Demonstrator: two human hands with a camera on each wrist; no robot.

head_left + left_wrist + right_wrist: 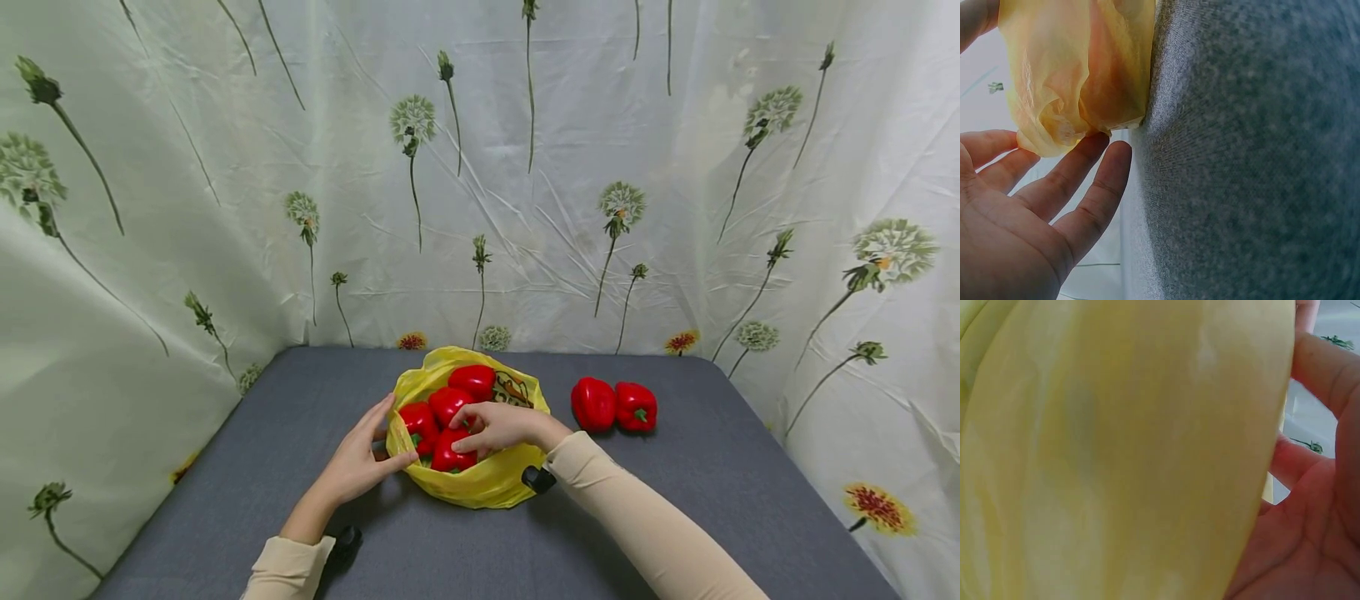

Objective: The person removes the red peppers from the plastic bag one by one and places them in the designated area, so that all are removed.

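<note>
a yellow plastic bag (487, 490) stands with its mouth wide on a grey table (660, 517), and four red peppers can be seen inside it. the back pepper (472, 380) lies near the far rim, the middle pepper (447, 403) is just in front of it, the left pepper (422, 423) is close to the left wall, and the front pepper (450, 457) is near the front rim. a dark print (512, 390) shows at the right side of the mouth.

the right hand (498, 427) reaches into the bag from the right. its fingers are bent, with the thumb and the forefinger apart, and the thumb touches the front pepper. i cannot tell if the fingers clamp this pepper, because in the right wrist view the bag hides their tips.

the left hand (358, 458) is at the left side of the bag. its fingers are spread apart and nearly straight, and in the left wrist view some fingertips touch the thin plastic. the thumb lies by the front rim.

to the right of the bag, two loose peppers (594, 405) rest on the table side by side. behind the table hangs a pale curtain (525, 225) printed with dandelions.
</note>
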